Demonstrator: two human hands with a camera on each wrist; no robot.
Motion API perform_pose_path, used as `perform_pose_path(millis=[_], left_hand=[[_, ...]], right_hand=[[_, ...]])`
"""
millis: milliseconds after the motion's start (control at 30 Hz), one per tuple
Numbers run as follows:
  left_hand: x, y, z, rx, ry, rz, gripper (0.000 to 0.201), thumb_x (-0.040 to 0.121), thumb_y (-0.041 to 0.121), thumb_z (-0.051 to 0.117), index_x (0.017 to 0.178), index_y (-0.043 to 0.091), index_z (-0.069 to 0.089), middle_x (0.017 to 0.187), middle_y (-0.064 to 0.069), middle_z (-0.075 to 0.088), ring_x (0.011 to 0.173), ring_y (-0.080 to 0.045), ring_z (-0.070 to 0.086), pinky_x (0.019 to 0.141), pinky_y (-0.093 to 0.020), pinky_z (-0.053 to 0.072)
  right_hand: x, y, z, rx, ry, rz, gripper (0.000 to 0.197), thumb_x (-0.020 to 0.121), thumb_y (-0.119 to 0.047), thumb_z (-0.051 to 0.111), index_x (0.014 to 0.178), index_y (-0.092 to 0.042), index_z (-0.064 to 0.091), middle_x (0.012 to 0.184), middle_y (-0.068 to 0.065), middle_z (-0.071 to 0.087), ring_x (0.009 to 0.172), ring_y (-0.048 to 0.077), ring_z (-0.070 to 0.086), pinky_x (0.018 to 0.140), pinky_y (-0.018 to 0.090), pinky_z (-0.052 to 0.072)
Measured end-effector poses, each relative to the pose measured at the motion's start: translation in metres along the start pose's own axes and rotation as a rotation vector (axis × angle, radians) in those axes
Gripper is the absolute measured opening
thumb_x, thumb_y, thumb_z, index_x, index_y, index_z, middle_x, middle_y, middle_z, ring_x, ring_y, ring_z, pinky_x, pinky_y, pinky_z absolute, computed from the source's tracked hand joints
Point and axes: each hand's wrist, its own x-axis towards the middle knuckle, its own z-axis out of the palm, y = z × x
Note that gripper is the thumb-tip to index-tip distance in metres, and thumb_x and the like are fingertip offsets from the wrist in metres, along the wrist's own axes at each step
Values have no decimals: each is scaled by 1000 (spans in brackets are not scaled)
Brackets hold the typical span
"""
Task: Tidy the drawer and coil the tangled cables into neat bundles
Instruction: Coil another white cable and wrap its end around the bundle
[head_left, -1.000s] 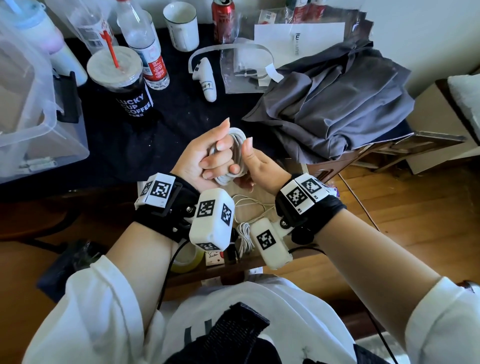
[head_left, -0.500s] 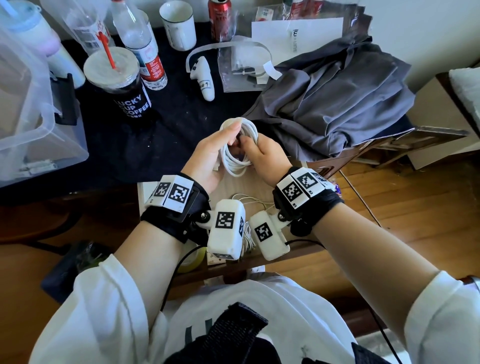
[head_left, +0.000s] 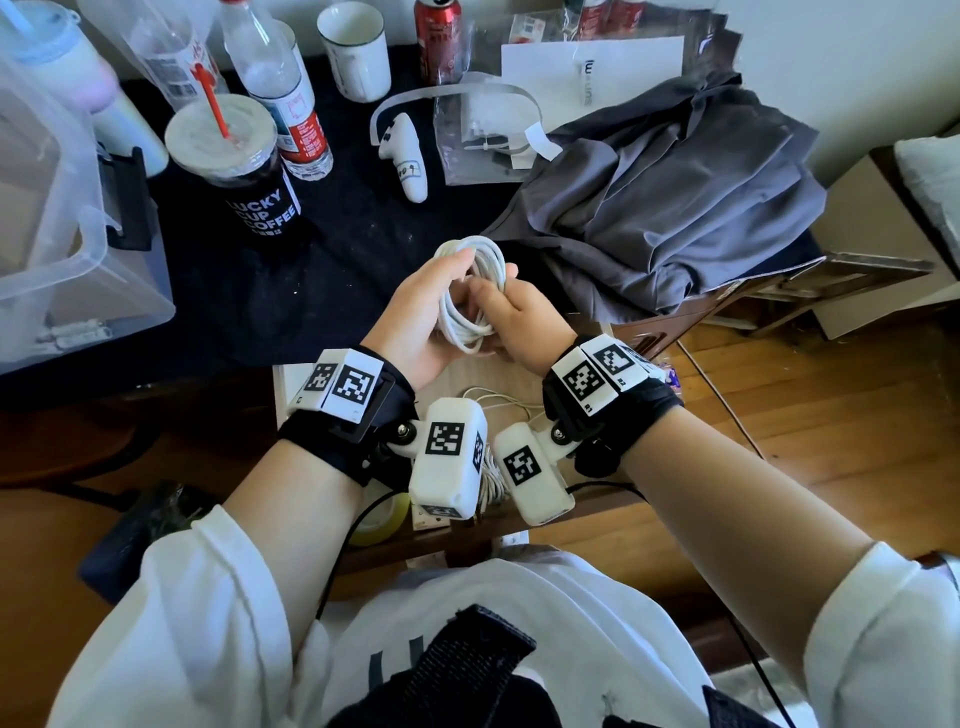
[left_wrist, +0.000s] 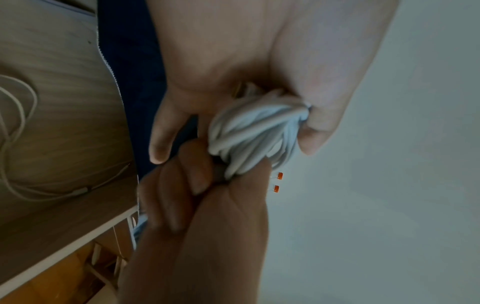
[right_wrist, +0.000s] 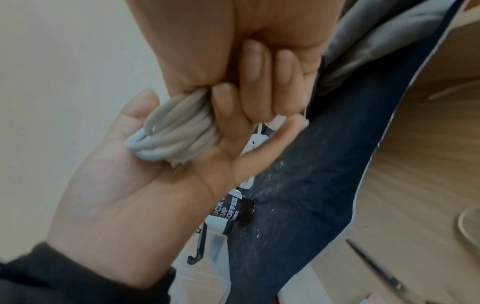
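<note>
A thick white cable wound into a coil (head_left: 470, 291) is held upright between both hands above the table's front edge. My left hand (head_left: 436, 306) curls over the coil's top and left side; in the left wrist view its thumb and fingers clamp the coil (left_wrist: 254, 133). My right hand (head_left: 514, 312) grips the right side, fingers curled round the strands of the coil (right_wrist: 176, 131). Below the wrists the drawer (head_left: 519, 379) stands open, with a thin white cable (head_left: 498, 402) lying loose in it, also seen as a cable (left_wrist: 15, 144) on the drawer floor.
On the dark table stand a coffee cup (head_left: 234, 171) with a red straw, water bottles (head_left: 280, 88), a mug (head_left: 356, 49), a red can (head_left: 439, 36) and a white controller (head_left: 408, 161). A clear bin (head_left: 62, 223) sits left, a grey garment (head_left: 665, 208) right. A tape roll (head_left: 374, 525) lies in the drawer.
Both hands have carried the coil up and forward over the table edge. The left fingers, earlier wrapped tightly round it, now hold its top, and the loop shows wider.
</note>
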Motion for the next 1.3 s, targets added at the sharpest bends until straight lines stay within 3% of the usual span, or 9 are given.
perform_pose_path(millis=[133, 267, 433, 733, 867, 933, 1033, 1167, 1300], left_hand=[[4, -3, -9, 79, -12, -9, 33, 97, 22, 36, 119, 3, 52, 114, -13, 66, 108, -27, 61, 95, -45, 44], [5, -5, -7, 151, 30, 76, 13, 98, 15, 42, 97, 7, 53, 83, -9, 64, 97, -26, 66, 86, -45, 51], [7, -6, -9, 143, 40, 171, 10, 96, 11, 46, 88, 9, 51, 76, -4, 60, 85, -21, 66, 74, -40, 55], [5, -1, -21, 77, 50, 111, 11, 96, 15, 46, 89, 12, 53, 70, -1, 56, 57, -11, 55, 57, -40, 57], [3, -1, -11, 149, -96, 45, 7, 88, 6, 49, 93, 10, 52, 65, -2, 58, 54, -11, 55, 46, -30, 52], [3, -1, -8, 182, -118, 17, 18, 77, 6, 57, 94, 10, 52, 65, -2, 58, 55, -11, 55, 45, -28, 51], [5, -3, -3, 284, -69, -8, 27, 76, -6, 63, 94, 10, 50, 67, -5, 58, 54, -12, 56, 44, -28, 49], [7, -4, -5, 299, -33, -93, 55, 61, -4, 77, 105, 5, 45, 72, -11, 60, 55, -16, 59, 45, -30, 48], [2, 2, -2, 253, -110, -191, 9, 78, -1, 58, 78, 8, 56, 76, -12, 70, 54, -11, 58, 49, -22, 48]], right_hand=[[-10, -8, -6, -4, -236, 114, 46, 101, -35, 26, 77, -2, 47, 50, 12, 45, 27, 13, 38, 29, 14, 26], [-14, -10, -7, -188, -368, 160, 57, 100, -44, 20, 75, -2, 50, 49, 16, 52, 27, 19, 46, 30, 15, 31], [-7, -11, -12, -250, -425, 170, 50, 99, -47, 24, 88, -5, 50, 51, 10, 54, 32, 17, 50, 36, 18, 39], [2, -24, -43, -56, -167, -10, 26, 92, -31, 54, 111, -13, 53, 60, 0, 48, 40, 8, 43, 44, 25, 33], [7, -39, -40, -113, -325, -4, 23, 90, -14, 55, 114, -13, 55, 60, -1, 56, 43, 9, 39, 37, 19, 26], [9, -43, -37, -185, -283, 7, 20, 88, -8, 53, 108, -11, 57, 60, -3, 58, 46, 6, 48, 39, 17, 32], [11, -42, -37, -468, -171, -111, 25, 82, -15, 58, 107, -10, 58, 87, -1, 61, 78, 11, 56, 65, 20, 44], [10, -37, -39, -705, -191, -211, 10, 84, -17, 53, 94, -15, 52, 85, 2, 59, 82, 20, 56, 70, 30, 43], [8, -35, -42, -705, -196, -309, 22, 88, -14, 47, 106, -16, 58, 84, 2, 63, 75, 17, 55, 71, 27, 43]])
